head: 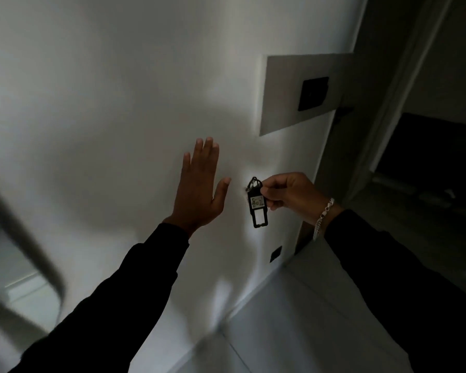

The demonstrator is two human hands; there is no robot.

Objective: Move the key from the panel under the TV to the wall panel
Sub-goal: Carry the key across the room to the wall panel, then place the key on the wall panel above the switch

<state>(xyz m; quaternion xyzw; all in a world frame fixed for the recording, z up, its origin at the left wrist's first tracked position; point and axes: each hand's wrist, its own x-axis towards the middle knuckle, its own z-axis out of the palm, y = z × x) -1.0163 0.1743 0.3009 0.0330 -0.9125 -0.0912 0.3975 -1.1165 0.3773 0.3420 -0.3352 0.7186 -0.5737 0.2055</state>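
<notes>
My right hand (288, 193) pinches a black key fob (258, 204) with a white label reading 402. The fob hangs down from a ring close to the white wall; the key itself is hidden at the ring's far side. My left hand (198, 191) is flat and open, fingers up, against or just off the wall to the left of the fob. A pale rectangular wall panel (288, 82) with a dark square plate (313, 93) sits above and to the right of both hands.
A dark doorway (428, 146) opens at the right past the wall's corner. A small black socket (275, 253) sits low on the wall. Pale tiled floor (293, 327) lies below. A blurred grey curved bar (24, 246) crosses the left edge.
</notes>
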